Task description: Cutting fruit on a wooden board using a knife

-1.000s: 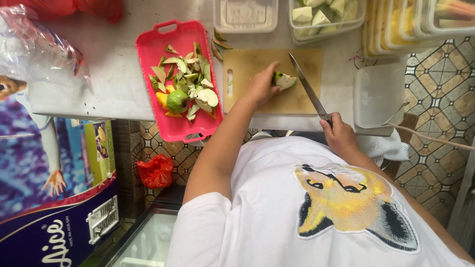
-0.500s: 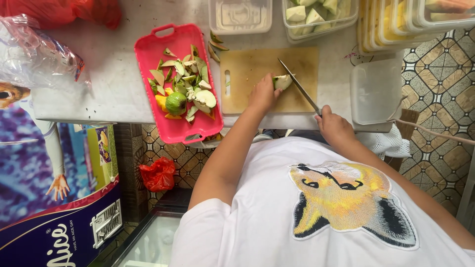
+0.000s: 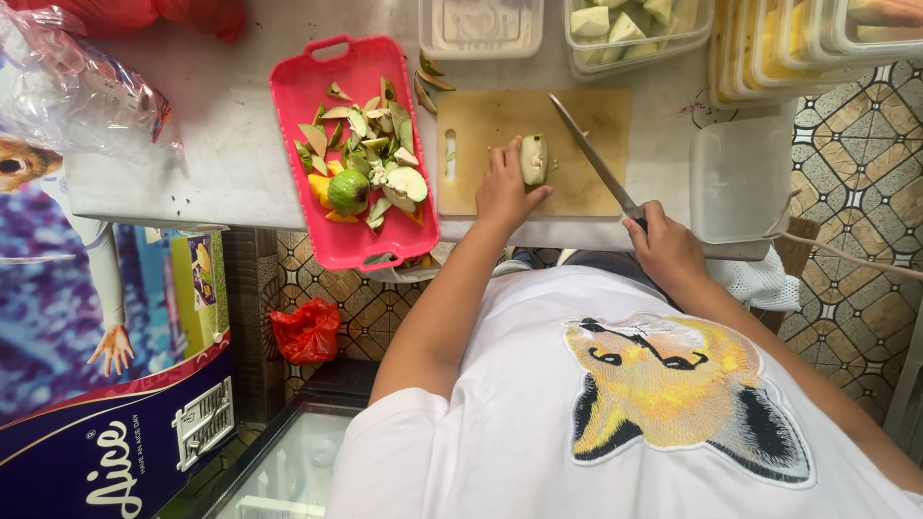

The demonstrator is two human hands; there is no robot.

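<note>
Left hand [image 3: 503, 188] pinning a firm, wet-slippery green fruit half [image 3: 534, 159] by its sides on the cutting board [image 3: 481, 120]; right hand [image 3: 663, 252] clamping the knife [image 3: 588, 159] handle.

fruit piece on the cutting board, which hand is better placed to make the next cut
Right. The right hand grips the knife, whose blade is angled just beside the green fruit piece. The left hand pins that piece on the cutting board.
</note>
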